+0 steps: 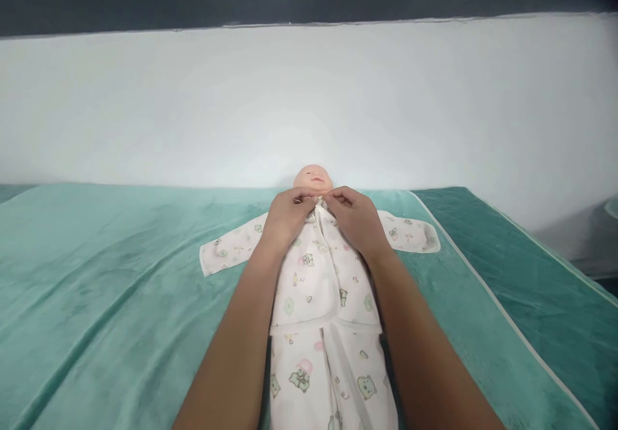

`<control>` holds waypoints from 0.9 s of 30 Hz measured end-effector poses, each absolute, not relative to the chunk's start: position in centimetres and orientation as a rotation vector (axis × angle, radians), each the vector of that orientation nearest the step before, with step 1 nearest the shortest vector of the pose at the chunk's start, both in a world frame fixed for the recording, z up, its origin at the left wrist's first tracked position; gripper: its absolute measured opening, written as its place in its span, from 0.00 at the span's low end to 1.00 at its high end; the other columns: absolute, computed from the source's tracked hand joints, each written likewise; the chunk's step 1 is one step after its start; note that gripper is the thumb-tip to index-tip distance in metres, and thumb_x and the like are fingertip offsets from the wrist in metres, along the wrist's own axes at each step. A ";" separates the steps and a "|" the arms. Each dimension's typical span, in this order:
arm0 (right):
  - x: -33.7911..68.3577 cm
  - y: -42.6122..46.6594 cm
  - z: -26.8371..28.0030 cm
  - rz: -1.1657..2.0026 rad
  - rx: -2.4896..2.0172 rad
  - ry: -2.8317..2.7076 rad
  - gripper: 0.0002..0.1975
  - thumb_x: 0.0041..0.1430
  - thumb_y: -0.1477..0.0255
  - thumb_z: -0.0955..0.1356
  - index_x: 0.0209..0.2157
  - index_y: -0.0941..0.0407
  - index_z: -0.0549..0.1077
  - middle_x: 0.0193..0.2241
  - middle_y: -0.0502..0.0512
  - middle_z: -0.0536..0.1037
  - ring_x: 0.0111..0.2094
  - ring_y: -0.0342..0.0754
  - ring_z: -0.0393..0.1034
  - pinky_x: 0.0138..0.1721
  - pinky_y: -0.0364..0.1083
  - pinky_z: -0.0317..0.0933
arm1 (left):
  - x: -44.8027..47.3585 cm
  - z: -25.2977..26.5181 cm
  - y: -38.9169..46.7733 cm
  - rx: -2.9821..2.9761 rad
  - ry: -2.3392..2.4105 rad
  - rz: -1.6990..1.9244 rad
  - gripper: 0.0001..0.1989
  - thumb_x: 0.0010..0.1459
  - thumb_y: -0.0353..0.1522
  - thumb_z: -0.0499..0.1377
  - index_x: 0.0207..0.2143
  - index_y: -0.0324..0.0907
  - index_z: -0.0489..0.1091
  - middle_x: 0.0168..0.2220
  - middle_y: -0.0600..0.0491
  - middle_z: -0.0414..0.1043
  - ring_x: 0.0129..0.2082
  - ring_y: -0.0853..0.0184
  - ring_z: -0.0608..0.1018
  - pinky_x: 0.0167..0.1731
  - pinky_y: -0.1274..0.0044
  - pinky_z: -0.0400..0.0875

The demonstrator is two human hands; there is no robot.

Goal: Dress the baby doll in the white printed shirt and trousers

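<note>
Here's the white printed top [304, 282] on the doll [315, 176], its collar pinched on both sides: left hand [288, 214], right hand [356, 217], thumbs and forefingers nearly together on the fabric; green blanket [145, 269] beneath, white wall [241, 108] beyond.

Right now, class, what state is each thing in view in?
Doll: lying face up
Printed top: front overlapped, sleeves outspread
Lower garment: laid out, creased lengthwise
Green blanket: spread out, wrinkled in places
Left hand: pinching the top near its neck
Right hand: pinching the top there too
</note>
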State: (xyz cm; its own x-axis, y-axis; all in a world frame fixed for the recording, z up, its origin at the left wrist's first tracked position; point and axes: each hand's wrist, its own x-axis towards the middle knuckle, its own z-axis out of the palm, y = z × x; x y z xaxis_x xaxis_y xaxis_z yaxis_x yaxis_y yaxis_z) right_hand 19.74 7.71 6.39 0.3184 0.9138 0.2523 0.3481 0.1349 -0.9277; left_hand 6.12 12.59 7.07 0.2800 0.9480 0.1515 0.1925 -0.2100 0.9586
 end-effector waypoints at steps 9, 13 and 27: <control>19.5 7.7 6.4 0.498 -1.482 -1.298 0.16 0.60 0.63 0.64 0.21 0.55 0.68 0.20 0.45 0.64 0.26 0.43 0.57 0.29 0.44 0.51 | 6.2 6.8 12.7 1.704 1.027 1.028 0.07 0.52 0.34 0.60 0.31 0.44 0.78 0.27 0.56 0.71 0.26 0.70 0.68 0.30 0.77 0.58; 19.5 7.7 6.3 0.480 -1.497 -1.299 0.18 0.59 0.65 0.65 0.18 0.56 0.62 0.18 0.45 0.57 0.24 0.42 0.52 0.28 0.44 0.48 | 6.3 6.9 12.7 1.698 1.055 1.037 0.05 0.52 0.32 0.60 0.26 0.42 0.74 0.28 0.55 0.72 0.28 0.69 0.69 0.32 0.77 0.59; 19.3 7.7 6.3 0.483 -1.501 -1.246 0.17 0.60 0.64 0.65 0.20 0.55 0.74 0.27 0.50 0.77 0.32 0.47 0.68 0.36 0.45 0.56 | 6.3 6.3 13.0 1.435 1.036 1.025 0.07 0.52 0.35 0.61 0.28 0.40 0.73 0.29 0.53 0.73 0.28 0.69 0.71 0.31 0.77 0.63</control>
